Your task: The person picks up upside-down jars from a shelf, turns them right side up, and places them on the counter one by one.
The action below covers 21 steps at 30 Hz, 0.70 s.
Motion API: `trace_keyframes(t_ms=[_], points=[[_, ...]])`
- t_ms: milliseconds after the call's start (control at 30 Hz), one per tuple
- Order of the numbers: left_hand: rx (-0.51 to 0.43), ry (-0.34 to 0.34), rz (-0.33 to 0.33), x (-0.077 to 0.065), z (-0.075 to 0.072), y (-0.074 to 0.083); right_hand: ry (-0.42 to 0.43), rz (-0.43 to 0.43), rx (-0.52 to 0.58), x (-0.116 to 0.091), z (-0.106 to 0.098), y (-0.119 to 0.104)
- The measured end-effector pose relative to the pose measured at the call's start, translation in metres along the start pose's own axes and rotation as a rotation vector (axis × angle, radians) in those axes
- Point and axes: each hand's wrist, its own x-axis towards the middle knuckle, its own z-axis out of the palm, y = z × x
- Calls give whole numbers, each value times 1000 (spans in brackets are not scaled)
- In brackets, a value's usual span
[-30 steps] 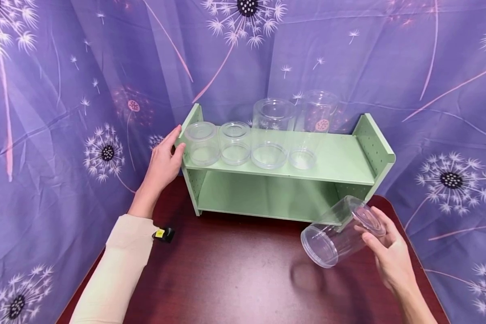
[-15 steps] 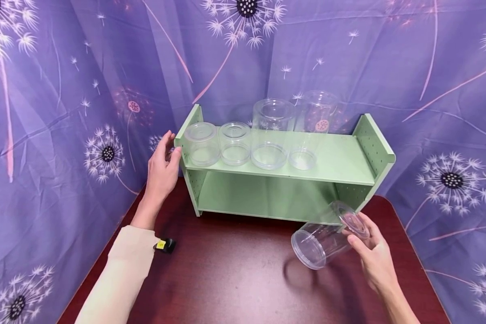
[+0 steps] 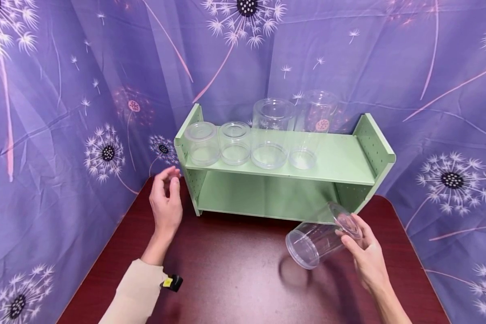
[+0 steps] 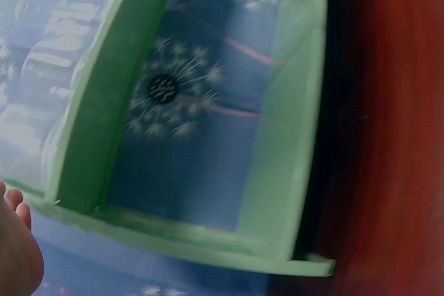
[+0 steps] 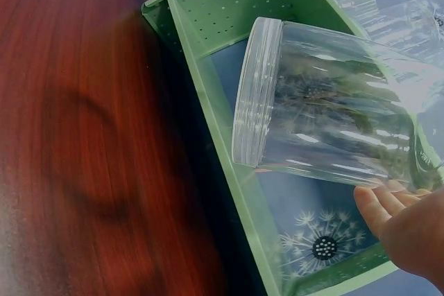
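My right hand (image 3: pixel 368 258) grips one end of a clear plastic jar (image 3: pixel 321 240), which hangs tilted in the air in front of the shelf's right half. In the right wrist view the jar (image 5: pixel 333 102) shows its ribbed end away from the fingers. My left hand (image 3: pixel 167 202) is empty, fingers loosely bent, apart from the left side of the green shelf (image 3: pixel 267 193). On the upper board stand two short clear jars (image 3: pixel 202 144), a wide tall jar (image 3: pixel 272 135) and a narrow tall jar (image 3: pixel 309 135), side by side toward the left.
The dark red table (image 3: pixel 235 279) extends in front of the shelf. Raised green end panels (image 3: pixel 374 144) bound the upper board. A purple dandelion-print curtain (image 3: pixel 348 54) hangs behind and at both sides.
My left hand has left the shelf's left panel and come down toward the table. The right hand has carried the tilted jar leftward. The jars on the shelf have not moved.
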Motion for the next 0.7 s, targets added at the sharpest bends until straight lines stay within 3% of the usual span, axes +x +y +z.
trace_keyframes(t_ms=[133,367,567,700], points=[[-21,-117,-7,-24,2,5,-1,2,-3,0,1,2],[-40,-295,6,-59,8,-3,4,9,3,-1,5,6],[-105,-440,-87,-86,12,-7,-1,16,-1,-4,8,12],[-137,-546,-132,-110,17,-28,3,26,-2,-6,12,15]])
